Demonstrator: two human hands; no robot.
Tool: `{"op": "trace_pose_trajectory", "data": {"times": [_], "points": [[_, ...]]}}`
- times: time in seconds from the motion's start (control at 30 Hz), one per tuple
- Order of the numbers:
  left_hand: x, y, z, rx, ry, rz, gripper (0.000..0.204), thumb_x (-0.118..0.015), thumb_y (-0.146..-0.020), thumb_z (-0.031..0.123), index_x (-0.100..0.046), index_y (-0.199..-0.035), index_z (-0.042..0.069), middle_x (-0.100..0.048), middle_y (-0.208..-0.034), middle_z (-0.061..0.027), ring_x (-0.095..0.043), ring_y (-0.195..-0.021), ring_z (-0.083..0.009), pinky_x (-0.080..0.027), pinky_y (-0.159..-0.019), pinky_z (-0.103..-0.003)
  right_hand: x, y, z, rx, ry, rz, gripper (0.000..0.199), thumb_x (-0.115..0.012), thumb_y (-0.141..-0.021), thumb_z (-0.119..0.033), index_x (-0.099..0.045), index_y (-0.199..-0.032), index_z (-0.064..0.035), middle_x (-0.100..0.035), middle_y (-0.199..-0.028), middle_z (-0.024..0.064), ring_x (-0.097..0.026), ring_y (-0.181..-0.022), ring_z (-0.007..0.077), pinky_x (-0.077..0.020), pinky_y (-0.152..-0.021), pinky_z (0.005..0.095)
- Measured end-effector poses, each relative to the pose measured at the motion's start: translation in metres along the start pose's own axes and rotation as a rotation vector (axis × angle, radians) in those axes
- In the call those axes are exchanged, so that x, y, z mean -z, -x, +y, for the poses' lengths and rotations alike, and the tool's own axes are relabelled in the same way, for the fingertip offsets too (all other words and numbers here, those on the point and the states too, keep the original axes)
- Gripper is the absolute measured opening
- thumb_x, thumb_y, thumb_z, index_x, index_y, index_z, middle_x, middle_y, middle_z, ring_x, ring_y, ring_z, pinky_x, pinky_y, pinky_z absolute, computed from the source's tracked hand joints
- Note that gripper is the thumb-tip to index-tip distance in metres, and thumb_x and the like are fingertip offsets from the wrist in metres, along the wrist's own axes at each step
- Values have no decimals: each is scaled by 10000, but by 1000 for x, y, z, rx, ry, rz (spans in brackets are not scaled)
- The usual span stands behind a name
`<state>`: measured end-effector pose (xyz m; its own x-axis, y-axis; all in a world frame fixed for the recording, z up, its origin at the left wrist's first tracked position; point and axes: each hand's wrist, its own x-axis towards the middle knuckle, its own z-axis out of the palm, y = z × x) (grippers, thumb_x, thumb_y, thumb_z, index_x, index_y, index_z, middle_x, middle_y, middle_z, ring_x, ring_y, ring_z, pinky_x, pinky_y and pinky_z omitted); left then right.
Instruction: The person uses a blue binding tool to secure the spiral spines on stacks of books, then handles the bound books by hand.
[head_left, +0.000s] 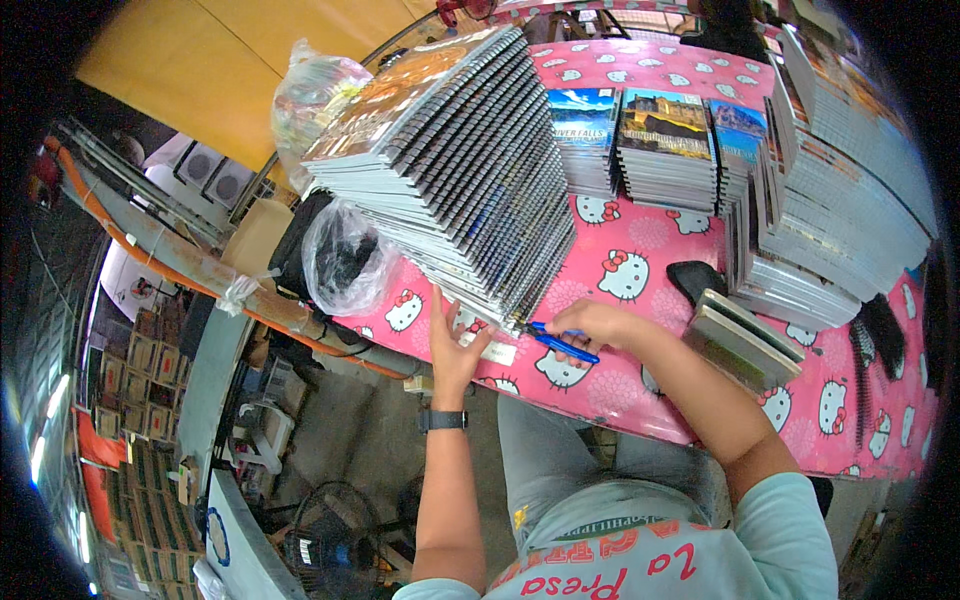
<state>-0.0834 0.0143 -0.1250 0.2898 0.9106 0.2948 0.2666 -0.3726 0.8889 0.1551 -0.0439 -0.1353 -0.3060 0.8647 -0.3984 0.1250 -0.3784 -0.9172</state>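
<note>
Head view shows a clear bag (315,105), contents indistinct, beside spiral-bound books (470,165).

Over at seven o'clock I see a black fan (328,550), stacked boxes (155,510) at eight, and a yellow sheet (200,65) between ten and eleven.

You've got bright, soft light over the pink table (645,230), shadows faint. Tubes (39,455) flare white at your left rim; the floor (370,440) sits dim. Your spiral-bound stack (480,170) reads fairly crisp. Fisheye bends the right-side books (850,220); corners black, outer rim soft.
</note>
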Motion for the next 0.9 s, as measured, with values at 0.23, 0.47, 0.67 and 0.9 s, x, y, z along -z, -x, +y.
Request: {"op": "trace_pose_trajectory", "data": {"times": [0.23, 0.47, 0.67, 0.9], "points": [[-4, -1, -62, -29, 132, 176, 624, -613, -828, 83, -308, -1364, -8, -424, -1316, -197, -427, -1210, -284, -318, -1010, -389, -48, 26, 19, 600, 901, 628, 439, -692, -661, -274, -617, -1061, -110, -559, -872, 123, -498, -861, 302, -405, -752, 405], [-16, -7, -64, -25, -55, 284, 479, -494, -923, 260, -417, -1277, -54, -525, -1194, -214, -517, -1093, -278, -385, -946, -359, -49, 15, 17, 638, 920, 616, 442, -692, -666, -306, -621, -1049, -96, -551, -889, 130, -509, -878, 308, -429, -736, 430], [-21, -4, -60, -35, -92, 316, 477, -485, -927, 310, -446, -1261, -28, -531, -1168, -235, -527, -1069, -321, -396, -919, -380, -18, 2, 2, 122, 250, 115, 409, -663, -741, -310, -615, -1043, -39, -633, -785, 147, -621, -694, 252, -490, -629, 381], [-19, -2, -60, -68, -129, 332, 472, -470, -932, 308, -442, -1256, -33, -529, -1167, -240, -528, -1068, -332, -401, -911, -386, -42, 26, -5, 341, 875, 491, 458, -684, -690, -325, -616, -1078, -93, -571, -902, 158, -525, -906, 333, -426, -805, 440]]}}
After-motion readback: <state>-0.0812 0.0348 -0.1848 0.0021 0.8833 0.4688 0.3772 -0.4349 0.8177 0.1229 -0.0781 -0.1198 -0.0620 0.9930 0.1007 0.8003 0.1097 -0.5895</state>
